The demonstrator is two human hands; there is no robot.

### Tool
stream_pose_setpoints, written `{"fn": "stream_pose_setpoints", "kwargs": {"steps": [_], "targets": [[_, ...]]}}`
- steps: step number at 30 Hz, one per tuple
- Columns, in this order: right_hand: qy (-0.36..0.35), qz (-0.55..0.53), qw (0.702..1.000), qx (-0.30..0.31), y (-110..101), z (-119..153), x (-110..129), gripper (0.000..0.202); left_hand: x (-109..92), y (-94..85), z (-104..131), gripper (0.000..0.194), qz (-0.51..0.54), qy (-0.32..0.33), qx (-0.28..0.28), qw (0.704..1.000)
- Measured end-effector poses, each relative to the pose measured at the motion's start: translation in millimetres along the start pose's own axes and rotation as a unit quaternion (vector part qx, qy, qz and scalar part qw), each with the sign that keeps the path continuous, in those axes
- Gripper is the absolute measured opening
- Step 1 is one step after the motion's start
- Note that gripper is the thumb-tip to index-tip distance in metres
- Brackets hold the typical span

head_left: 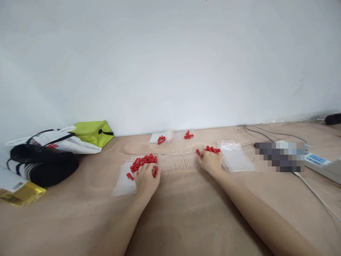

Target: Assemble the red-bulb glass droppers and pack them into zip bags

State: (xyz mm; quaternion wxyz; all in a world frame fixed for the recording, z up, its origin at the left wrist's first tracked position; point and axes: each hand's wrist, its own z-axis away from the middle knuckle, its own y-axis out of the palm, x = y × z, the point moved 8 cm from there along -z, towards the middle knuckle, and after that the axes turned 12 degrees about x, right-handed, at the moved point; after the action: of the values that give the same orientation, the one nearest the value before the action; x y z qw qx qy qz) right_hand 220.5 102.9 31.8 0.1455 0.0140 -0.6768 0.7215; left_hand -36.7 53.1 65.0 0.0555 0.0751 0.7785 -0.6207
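Observation:
My left hand (147,177) is curled at the edge of a pile of red rubber bulbs (142,161), with a red bulb (155,172) between its thumb and fingers. The pile lies on clear zip bags (122,181). A row of thin clear tubes (183,161) lies side by side between my hands. At the row's right end, my right hand (211,161) is bent over the tubes, its fingertips at another red bulb (198,152). Several red bulbs (213,149) show just beyond this hand, at the tops of tubes. My fingers partly hide the contact.
More zip bags (237,158) lie right of the row. Two small bags with red bulbs (161,139) rest near the wall. At left are a black bag (50,167) and a green bag (92,131); at right, a power strip (317,160), cables and a blurred-out object.

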Motion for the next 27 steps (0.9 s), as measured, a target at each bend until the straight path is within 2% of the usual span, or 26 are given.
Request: {"fn": "stream_pose_setpoints", "kwargs": {"steps": [4, 9, 12, 14, 17, 18, 20, 22, 24, 27], "targets": [[0.022, 0.003, 0.999, 0.041, 2, -7, 5, 0.027, 14, -3.4, -9, 0.014, -0.048, -0.022, 0.011, 0.999], [0.03, 0.002, 0.997, 0.065, 5, -13, 8, 0.024, 15, -1.5, -9, 0.025, -0.069, -0.022, 0.007, 0.997], [0.029, -0.001, 0.997, 0.07, 7, -14, 11, 0.023, 14, 1.3, -9, 0.024, -0.069, -0.016, 0.004, 0.998], [0.028, -0.004, 0.997, 0.067, 7, -14, 12, 0.022, 15, 0.7, -9, 0.021, -0.065, -0.017, -0.014, 0.998], [0.021, -0.008, 0.998, 0.056, 3, -13, 13, 0.022, 17, -6.2, -7, 0.016, -0.047, -0.023, -0.069, 0.996], [0.019, -0.009, 0.999, 0.05, 0, -12, 12, 0.023, 15, -9.0, -6, 0.014, -0.03, -0.013, -0.088, 0.996], [0.014, -0.009, 0.999, 0.034, -4, -9, 9, 0.026, 3, -11.9, -2, 0.01, 0.017, 0.047, -0.102, 0.994], [-0.03, -0.024, 0.999, -0.003, -8, -1, 7, 0.026, -17, -9.3, 3, 0.006, 0.062, 0.143, -0.069, 0.985], [-0.124, -0.063, 0.989, -0.057, -11, 14, 8, 0.023, -38, -2.0, 11, 0.003, 0.084, 0.219, -0.002, 0.972], [-0.273, -0.12, 0.947, -0.116, -7, 46, 9, 0.02, -56, 9.1, 22, 0.003, 0.091, 0.247, 0.082, 0.961]]}}
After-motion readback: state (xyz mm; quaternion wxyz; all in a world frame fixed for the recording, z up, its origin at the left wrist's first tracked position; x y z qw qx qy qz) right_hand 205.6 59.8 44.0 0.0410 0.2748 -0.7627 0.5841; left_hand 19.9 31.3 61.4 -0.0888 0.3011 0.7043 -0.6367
